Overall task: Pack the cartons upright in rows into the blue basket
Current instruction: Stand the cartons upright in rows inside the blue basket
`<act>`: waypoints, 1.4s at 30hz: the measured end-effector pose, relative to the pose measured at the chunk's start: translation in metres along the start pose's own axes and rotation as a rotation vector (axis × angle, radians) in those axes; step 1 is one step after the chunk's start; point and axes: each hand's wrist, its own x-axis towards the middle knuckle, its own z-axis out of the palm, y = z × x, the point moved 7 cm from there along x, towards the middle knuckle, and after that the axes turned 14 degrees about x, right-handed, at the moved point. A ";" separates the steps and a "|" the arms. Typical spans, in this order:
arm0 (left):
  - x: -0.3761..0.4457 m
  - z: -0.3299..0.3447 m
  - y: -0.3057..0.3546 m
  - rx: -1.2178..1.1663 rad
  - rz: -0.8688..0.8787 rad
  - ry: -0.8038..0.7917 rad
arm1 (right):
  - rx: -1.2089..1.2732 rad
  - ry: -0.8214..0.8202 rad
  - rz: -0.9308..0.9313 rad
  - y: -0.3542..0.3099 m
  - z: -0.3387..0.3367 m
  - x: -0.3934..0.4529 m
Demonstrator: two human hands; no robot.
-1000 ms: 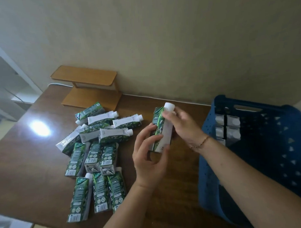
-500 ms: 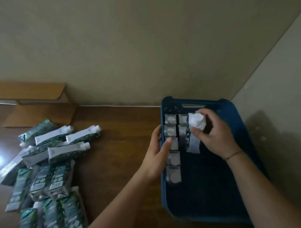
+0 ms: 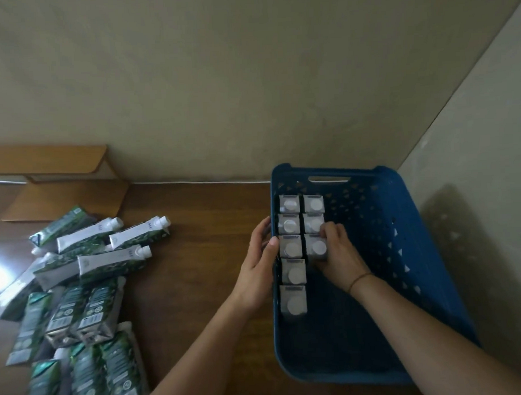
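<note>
1. Now the right hand [image 3: 339, 255] is low inside the blue basket [image 3: 403, 251], with its fingers curled around the right side of one carton [image 3: 316, 246], the 3rd one in the second column.
2. The left hand [image 3: 260, 262] holds the left rim of the basket at 9 o'clock from this carton; the thumb hooks over the rim to the inside and the fingers curl on the outside wall.
3. Inside the basket, 8 cartons stand upright with white round caps up: 5 in the column against the left wall and 3 in the column just beside it, all touching each other.
4. The basket stands on the brown table [image 3: 196, 258], in the corner at about 3 o'clock of the view, near the beige wall [image 3: 249, 79].
5. At 9 o'clock from the hands, well apart from the basket, a pile of loose cartons [image 3: 79, 286] lies flat on the table, green and white, some on top of others.
6. At 10 o'clock, behind the pile, a small wooden shelf [image 3: 54, 175] stands against the wall.
</note>
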 end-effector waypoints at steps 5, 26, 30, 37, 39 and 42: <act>-0.018 -0.034 -0.039 0.277 -0.087 0.170 | -0.106 -0.078 0.086 -0.010 -0.006 -0.001; -0.167 -0.153 -0.128 1.472 -0.612 0.061 | -0.643 -0.864 -0.356 -0.248 0.212 -0.052; -0.173 -0.156 -0.123 1.308 -0.381 0.305 | -0.698 -0.882 -0.324 -0.232 0.223 -0.048; -0.171 -0.166 -0.138 0.516 -0.331 0.589 | -0.691 -0.945 -0.274 -0.204 0.234 -0.052; -0.164 -0.162 -0.144 0.101 -0.391 0.568 | -0.651 -0.959 -0.191 -0.197 0.235 -0.051; -0.156 -0.153 -0.144 -0.213 -0.405 0.541 | -0.378 -0.918 0.110 -0.189 0.225 -0.036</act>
